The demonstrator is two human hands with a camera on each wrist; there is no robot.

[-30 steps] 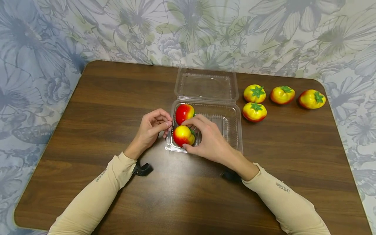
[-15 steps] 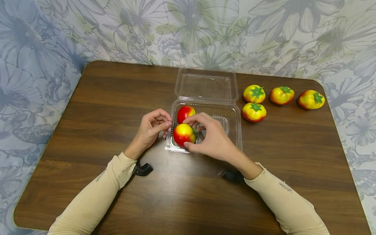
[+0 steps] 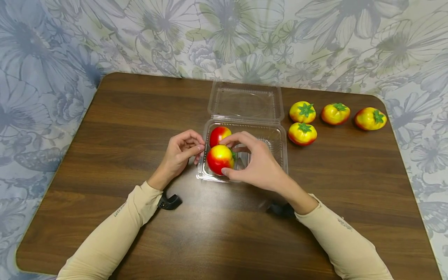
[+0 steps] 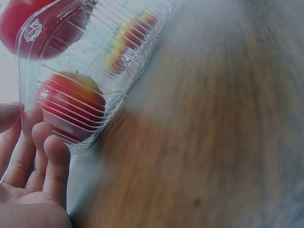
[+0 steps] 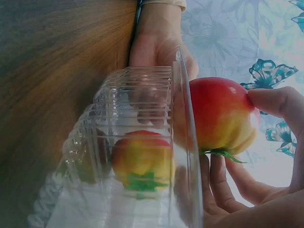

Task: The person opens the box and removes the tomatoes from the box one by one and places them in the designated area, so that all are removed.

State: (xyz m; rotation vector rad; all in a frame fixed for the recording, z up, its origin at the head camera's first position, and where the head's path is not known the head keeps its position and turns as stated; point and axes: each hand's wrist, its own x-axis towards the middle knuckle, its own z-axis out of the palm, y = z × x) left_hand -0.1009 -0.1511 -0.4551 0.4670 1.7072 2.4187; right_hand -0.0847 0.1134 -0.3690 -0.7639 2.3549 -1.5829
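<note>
My right hand (image 3: 259, 163) grips a red-and-yellow tomato (image 3: 219, 159) with a green leafy top, thumb on the near side and fingers on the far side. In the right wrist view this held tomato (image 5: 221, 114) is up above the rim of a clear plastic container (image 5: 187, 142). A second tomato (image 3: 219, 135) sits inside at the left, partly hidden behind the held one and my fingers. My left hand (image 3: 180, 151) pinches the container's left rim between thumb and fingertips, as the left wrist view also shows.
The container's clear lid (image 3: 246, 100) lies folded back towards the wall. Right of it are several more tomatoes: two close together, a front one (image 3: 302, 134) and a back one (image 3: 301, 112), then others (image 3: 335, 114) further right. The wooden table (image 3: 122, 112) meets a flowered wall.
My right hand has lifted the near tomato out of the container's left part and moved slightly right. The tomato behind it shifted a little. The left hand stayed in place.
</note>
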